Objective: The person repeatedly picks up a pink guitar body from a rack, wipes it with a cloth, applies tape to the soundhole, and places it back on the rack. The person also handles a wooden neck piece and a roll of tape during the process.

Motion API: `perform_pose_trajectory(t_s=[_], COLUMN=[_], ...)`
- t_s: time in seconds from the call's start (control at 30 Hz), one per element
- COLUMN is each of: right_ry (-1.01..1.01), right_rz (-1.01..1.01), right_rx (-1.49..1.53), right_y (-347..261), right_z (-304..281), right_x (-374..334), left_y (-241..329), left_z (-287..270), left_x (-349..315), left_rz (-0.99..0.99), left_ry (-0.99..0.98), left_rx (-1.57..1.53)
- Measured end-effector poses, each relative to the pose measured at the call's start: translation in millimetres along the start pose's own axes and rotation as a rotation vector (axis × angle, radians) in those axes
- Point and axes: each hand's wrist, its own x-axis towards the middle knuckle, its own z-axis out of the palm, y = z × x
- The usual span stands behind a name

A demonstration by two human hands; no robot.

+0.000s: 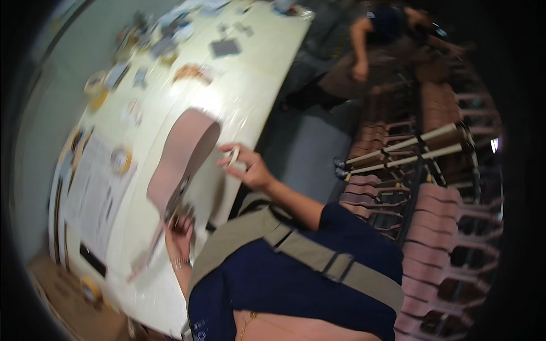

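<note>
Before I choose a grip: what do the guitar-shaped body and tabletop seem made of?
Guitar-shaped body: probably wood, matte, its pinkish side showing no glare. Tabletop: glossy, pale, perhaps laminate or plastic film, given its bright reflections.

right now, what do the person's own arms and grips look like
The right arm has a short navy sleeve ending near the elbow, with the forearm bare below it. The left forearm is bare too, with a pale, link-like band at the wrist, blurred. No glove shows on the left grip or right grip.
</note>
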Motion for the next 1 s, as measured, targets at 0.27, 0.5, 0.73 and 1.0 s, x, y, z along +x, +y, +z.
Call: perform_pose_trajectory(t_s=[0.27,0.5,0.73,1.0], right_ry=[-0.038,0.074,0.118,0.061], right_rz=[0.324,0.236,0.012,0.126], right_rx=[0.625,0.541,0.323,0.206], right_y=[-71.4,-73.9,-76.9,-81.2], right_z=[85.5,112.5,121.4,124.2], right_x=[5.8,0.8,-2.1,-2.8], left_y=[33.0,22.1,14.8,11.3], left_z=[100.9,135.8,139.0,138.2], left_x=[-39.6,-54.8,-62.3,-59.1], left_rz=[0.244,0.61,0.873,0.866], left_ry=[0.022,0.084,0.174,0.257], left_rx=[0.456,0.415,0.587,0.641])
